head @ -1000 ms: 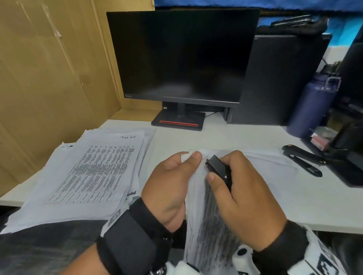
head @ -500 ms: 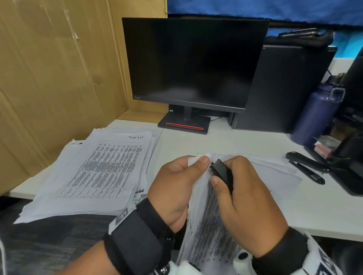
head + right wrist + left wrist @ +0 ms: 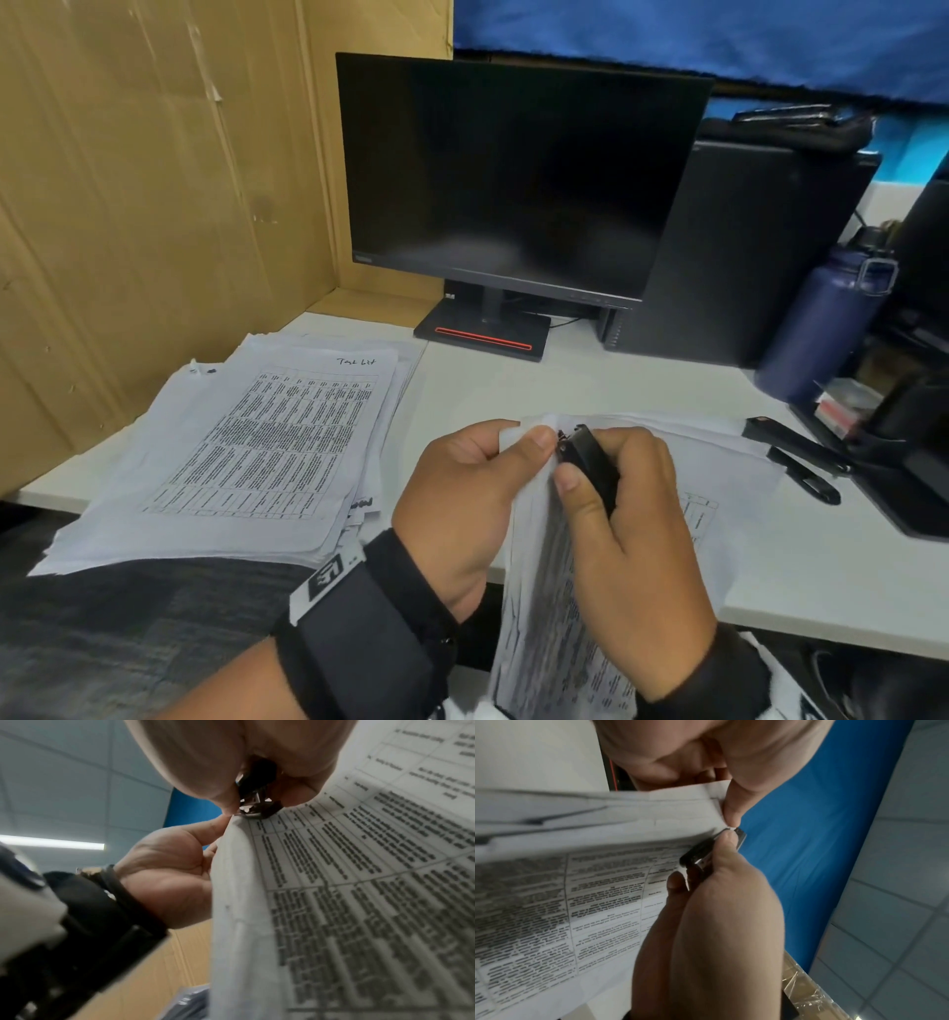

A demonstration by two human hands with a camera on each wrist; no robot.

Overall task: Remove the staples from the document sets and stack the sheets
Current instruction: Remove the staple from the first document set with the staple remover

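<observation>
My left hand (image 3: 482, 488) pinches the top corner of a stapled document set (image 3: 554, 632), a printed table that hangs down over the desk edge. My right hand (image 3: 626, 524) grips a small black staple remover (image 3: 590, 462) whose metal tip bites the same corner (image 3: 253, 809). In the left wrist view, the left thumb (image 3: 731, 811) holds the corner just above the staple remover (image 3: 706, 850). A thick stack of loose sheets (image 3: 257, 447) lies at the left of the white desk (image 3: 590, 380). More sheets (image 3: 719, 462) lie under my right hand.
A dark monitor (image 3: 513, 174) stands at the back, with a black computer case (image 3: 739, 246) to its right. A blue water bottle (image 3: 821, 324) and a black stapler (image 3: 796, 457) sit at the right. A cardboard wall (image 3: 154, 180) closes the left side.
The head view has shifted, so the scene sits lower and to the right. Both hands keep their hold on the corner and the staple remover, which stays at the corner.
</observation>
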